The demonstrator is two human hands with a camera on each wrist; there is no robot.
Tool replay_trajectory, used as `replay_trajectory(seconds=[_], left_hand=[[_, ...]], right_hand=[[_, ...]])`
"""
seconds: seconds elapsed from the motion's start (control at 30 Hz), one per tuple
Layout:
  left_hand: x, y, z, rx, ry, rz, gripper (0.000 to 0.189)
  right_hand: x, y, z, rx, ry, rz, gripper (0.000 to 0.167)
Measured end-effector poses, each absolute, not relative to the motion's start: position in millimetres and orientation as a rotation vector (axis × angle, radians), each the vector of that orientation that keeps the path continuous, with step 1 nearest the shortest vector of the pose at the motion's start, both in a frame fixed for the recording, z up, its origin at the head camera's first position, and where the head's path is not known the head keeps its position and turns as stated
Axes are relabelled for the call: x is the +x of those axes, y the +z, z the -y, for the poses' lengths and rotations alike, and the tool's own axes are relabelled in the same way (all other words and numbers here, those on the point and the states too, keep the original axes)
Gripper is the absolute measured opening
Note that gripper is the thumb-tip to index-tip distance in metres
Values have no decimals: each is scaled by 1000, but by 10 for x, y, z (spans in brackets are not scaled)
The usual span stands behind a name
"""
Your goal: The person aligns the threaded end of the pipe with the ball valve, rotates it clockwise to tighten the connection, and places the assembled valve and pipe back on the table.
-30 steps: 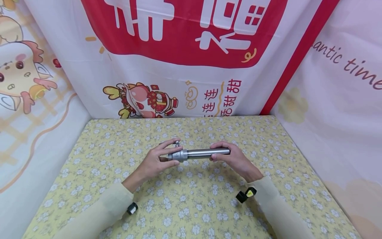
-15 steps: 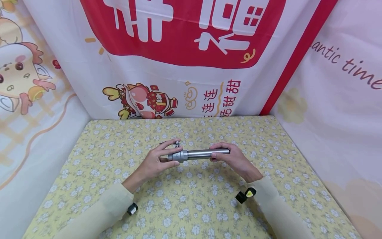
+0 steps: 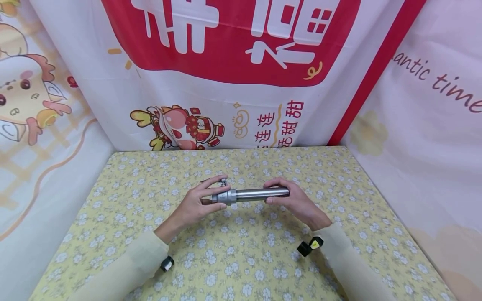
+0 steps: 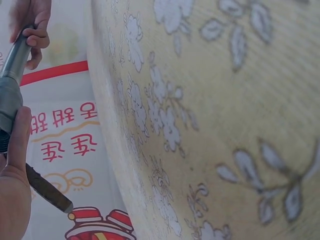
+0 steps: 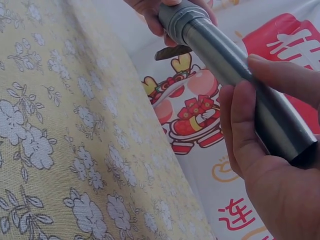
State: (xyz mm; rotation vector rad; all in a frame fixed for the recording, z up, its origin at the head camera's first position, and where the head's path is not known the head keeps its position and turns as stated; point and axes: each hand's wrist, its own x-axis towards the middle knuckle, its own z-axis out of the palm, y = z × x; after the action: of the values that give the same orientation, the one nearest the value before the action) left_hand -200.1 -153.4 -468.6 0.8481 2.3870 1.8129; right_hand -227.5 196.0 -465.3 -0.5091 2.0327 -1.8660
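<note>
A metal ball valve (image 3: 227, 197) and a smooth steel pipe (image 3: 254, 194) are joined end to end, lying level across the middle of the head view. My left hand (image 3: 195, 203) grips the valve body, fingers over the far side and thumb along the near side. The valve's flat lever handle (image 4: 48, 189) sticks out past that hand in the left wrist view. My right hand (image 3: 295, 203) holds the pipe toward its free end, thumb on one side and fingers on the other. Thread turns show at the joint (image 5: 196, 25) in the right wrist view. The valve's left end is mostly hidden by my left hand.
Beneath both hands spreads a table (image 3: 241, 255) covered in yellow floral cloth. A printed white and red curtain (image 3: 233, 83) hangs along its back edge, with more printed cloth at the left and right. Black bands (image 3: 310, 246) sit at the sleeve cuffs.
My right thumb has shifted from the pipe's front face down to its near lower edge, so more of the pipe shows. The left hand and the valve stay put.
</note>
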Motion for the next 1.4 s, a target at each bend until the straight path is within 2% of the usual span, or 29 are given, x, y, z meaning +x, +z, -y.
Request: replay_trajectory(seconds=[0.67, 1.4], left_hand=[[-1984, -4686, 1550, 877, 1827, -2383, 53], [-1988, -4689, 1554, 866, 1827, -2389, 53]], right_hand=[[-2284, -4649, -1974, -571, -1893, -1995, 42], [-2272, -4614, -1913, -422, -1852, -2092, 36]])
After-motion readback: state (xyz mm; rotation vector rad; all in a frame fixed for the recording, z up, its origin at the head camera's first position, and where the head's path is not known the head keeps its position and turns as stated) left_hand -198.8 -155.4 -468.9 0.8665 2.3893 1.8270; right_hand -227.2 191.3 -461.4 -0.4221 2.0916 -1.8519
